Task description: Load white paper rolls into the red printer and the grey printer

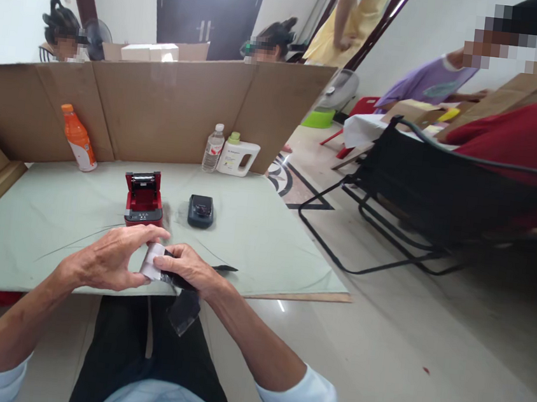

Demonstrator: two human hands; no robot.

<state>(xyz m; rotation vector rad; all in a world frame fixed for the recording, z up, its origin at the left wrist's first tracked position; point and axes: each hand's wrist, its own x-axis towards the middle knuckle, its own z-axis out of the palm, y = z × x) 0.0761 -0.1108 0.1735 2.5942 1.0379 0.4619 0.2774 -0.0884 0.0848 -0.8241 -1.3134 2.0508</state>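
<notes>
My left hand (111, 258) and my right hand (189, 269) meet at the near edge of the pale green table (269, 239). Together they pinch a small white paper roll (151, 260). A black plastic wrapper (185, 307) hangs from my right hand, below the table edge. Just beyond my hands stands a red label printer (144, 199) with its lid open. To the right of the printer lies a dark rectangular device (201, 211).
An orange bottle (78, 138), a clear water bottle (213, 148) and a white jug (238, 156) stand against a cardboard screen (173, 108). A black folding chair (422, 198) stands on the right. Several people sit or stand behind the screen and at the far right.
</notes>
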